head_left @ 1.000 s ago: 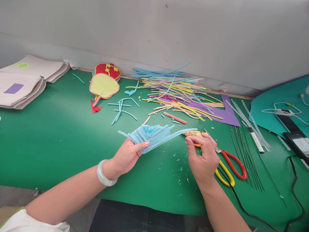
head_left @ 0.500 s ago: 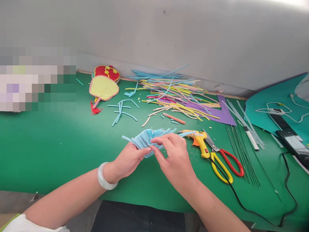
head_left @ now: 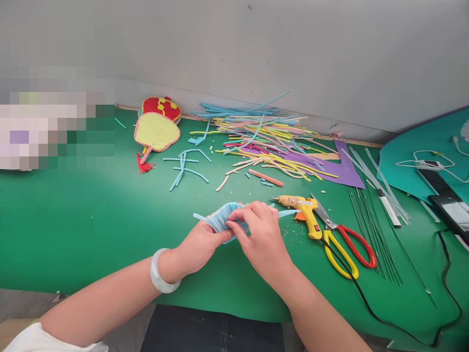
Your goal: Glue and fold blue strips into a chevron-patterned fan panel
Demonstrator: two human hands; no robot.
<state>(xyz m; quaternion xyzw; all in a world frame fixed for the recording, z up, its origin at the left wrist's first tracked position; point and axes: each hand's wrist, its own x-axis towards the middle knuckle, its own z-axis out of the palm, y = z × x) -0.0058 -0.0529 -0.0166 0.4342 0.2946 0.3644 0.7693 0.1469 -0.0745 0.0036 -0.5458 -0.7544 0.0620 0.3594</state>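
Between my hands is a light-blue piece [head_left: 223, 217] made of pipe cleaners laid side by side, above the front part of the table. My left hand [head_left: 200, 247] is closed on its left end, with the thumb along the lower edge. The thumb and forefinger of my right hand [head_left: 261, 234] pinch the stems near its middle; that hand covers the right part of the piece. One blue stem [head_left: 289, 213] sticks out to the right past my right hand, and a short end pokes out on the left.
Right of my hands lie a yellow glue gun [head_left: 309, 215] with a black cord and scissors [head_left: 344, 244] with red and yellow handles. Behind is a heap of coloured pipe cleaners [head_left: 264, 132]. A yellow fan-shaped craft piece [head_left: 157, 132] lies back left, green wires [head_left: 373, 234] at right.
The blue piece has turned in my hands, and its fanned stem ends now show less. My right hand has shifted slightly left. The view has moved a little.
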